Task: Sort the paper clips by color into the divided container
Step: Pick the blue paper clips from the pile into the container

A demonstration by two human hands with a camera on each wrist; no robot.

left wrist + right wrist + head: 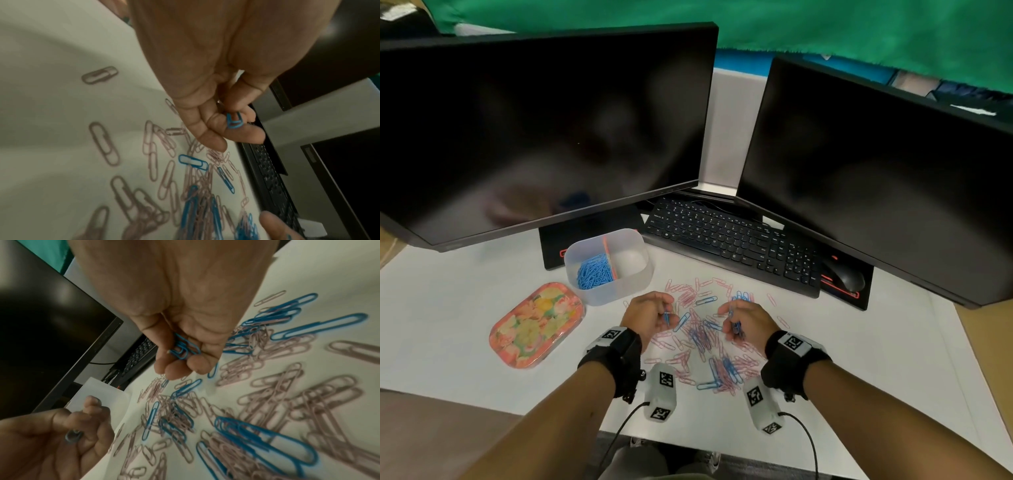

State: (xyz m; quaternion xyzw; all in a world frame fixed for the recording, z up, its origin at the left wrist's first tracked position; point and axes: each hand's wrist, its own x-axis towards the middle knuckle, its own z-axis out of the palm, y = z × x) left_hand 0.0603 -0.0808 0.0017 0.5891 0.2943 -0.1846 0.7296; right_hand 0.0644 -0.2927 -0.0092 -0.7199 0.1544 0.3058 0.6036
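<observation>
A loose pile of pink and blue paper clips (702, 337) is spread over the white desk between my hands. My left hand (650, 313) hovers at the pile's left edge and pinches blue clips (234, 121) between thumb and curled fingers. My right hand (744, 322) hovers at the pile's right side with several blue clips (183, 348) gripped in its curled fingers. The clear divided container (609, 265) stands behind and to the left of my left hand. Its left compartment holds blue clips (594, 272); the right compartment looks empty.
A floral lid (537, 323) lies on the desk left of the container. Behind the pile lie a black keyboard (732, 243) and a mouse (847, 275). Two dark monitors (544, 130) overhang the back of the desk.
</observation>
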